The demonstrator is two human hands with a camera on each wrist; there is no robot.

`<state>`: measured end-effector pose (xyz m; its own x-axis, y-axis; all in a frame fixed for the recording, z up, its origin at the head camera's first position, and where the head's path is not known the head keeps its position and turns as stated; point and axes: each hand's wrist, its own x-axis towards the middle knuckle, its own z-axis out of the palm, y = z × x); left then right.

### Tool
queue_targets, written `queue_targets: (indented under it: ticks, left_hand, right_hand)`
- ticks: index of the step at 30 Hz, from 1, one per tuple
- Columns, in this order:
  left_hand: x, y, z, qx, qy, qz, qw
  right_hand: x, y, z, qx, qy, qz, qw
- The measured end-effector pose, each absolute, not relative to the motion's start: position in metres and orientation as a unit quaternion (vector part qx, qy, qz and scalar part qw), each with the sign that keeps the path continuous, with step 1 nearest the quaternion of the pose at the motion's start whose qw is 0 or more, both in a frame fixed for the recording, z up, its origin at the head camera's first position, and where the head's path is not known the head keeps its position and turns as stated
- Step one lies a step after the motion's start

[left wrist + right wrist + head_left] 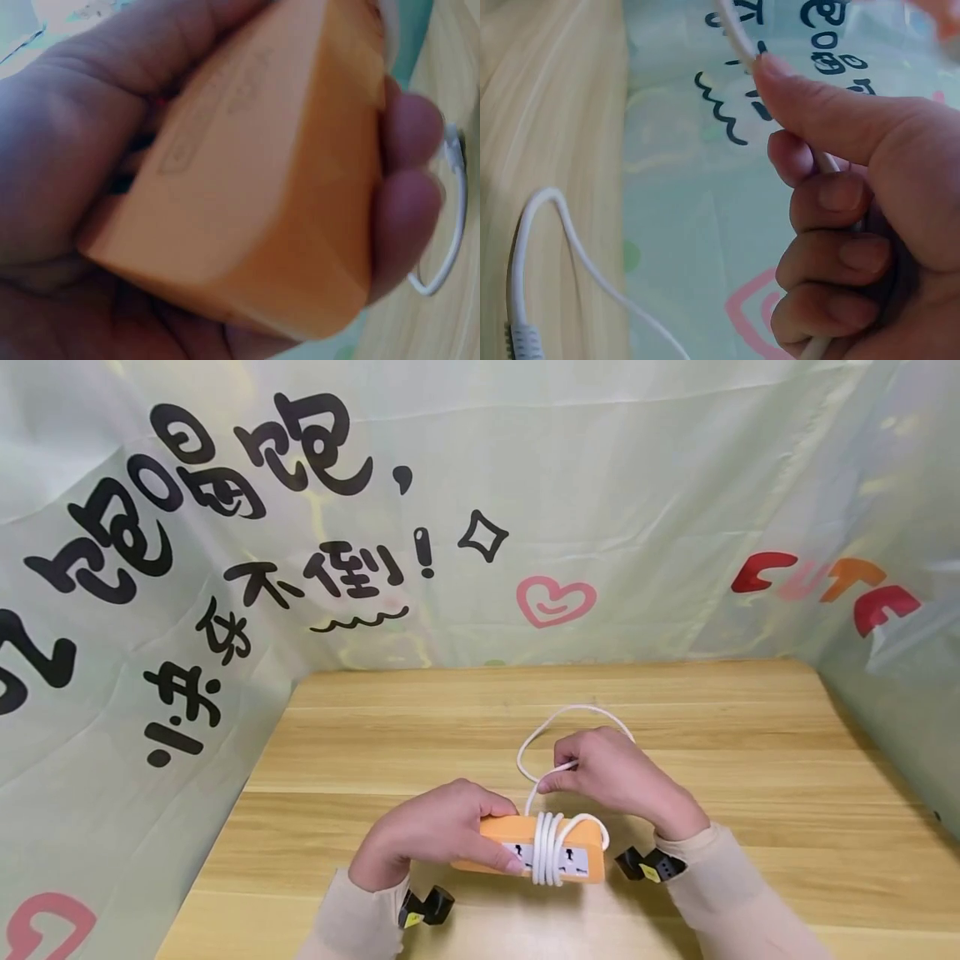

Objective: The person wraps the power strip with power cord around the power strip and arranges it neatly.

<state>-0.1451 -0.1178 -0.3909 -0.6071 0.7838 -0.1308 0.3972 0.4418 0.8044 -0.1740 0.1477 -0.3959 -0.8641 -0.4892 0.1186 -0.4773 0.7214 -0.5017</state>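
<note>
An orange power strip (pixel 596 860) with white socket faces is held above the table, its white cord (pixel 547 852) wound several turns around its body. My left hand (pixel 442 827) grips the strip's left end, thumb across the socket face; the left wrist view shows the orange casing (pixel 225 172) close up with fingertips around its far edge. My right hand (pixel 611 772) holds the free length of cord just behind the strip. In the right wrist view the fingers are curled round the cord (pixel 735 30). A loose loop of the cord (pixel 577 707) lies beyond that hand.
The wooden table (pixel 360 743) reaches back to a pale printed cloth (pixel 645 510) that hangs behind and at both sides. Small black cameras (pixel 651 865) sit on both wrists. A ribbed cord end (pixel 525 343) lies on the table in the right wrist view.
</note>
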Motion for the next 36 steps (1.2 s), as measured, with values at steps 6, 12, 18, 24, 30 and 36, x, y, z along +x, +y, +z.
queue_targets:
  ticks: [6,12,18,24,30,36]
  left_hand:
    - [-0.145,-0.112,-0.395,0.363,0.855,0.299,0.218]
    - [-0.145,-0.108,-0.399,0.32,0.886,0.265,0.207]
    - [-0.144,-0.107,-0.4,0.259,0.907,0.266,0.198]
    - [-0.145,-0.107,-0.398,0.215,0.917,0.282,0.181]
    - [-0.145,-0.107,-0.398,0.188,0.922,0.296,0.166]
    - [-0.147,-0.106,-0.399,0.148,0.928,0.32,0.119]
  right_hand:
    - [-0.168,0.147,-0.389,-0.263,0.916,-0.302,0.018]
    - [-0.164,0.142,-0.385,-0.277,0.91,-0.309,0.009]
    - [-0.158,0.134,-0.384,-0.266,0.91,-0.317,-0.026]
    - [-0.153,0.128,-0.385,-0.294,0.901,-0.305,-0.09]
    - [-0.151,0.125,-0.388,-0.319,0.888,-0.304,-0.133]
    - [-0.151,0.121,-0.39,-0.334,0.879,-0.302,-0.156]
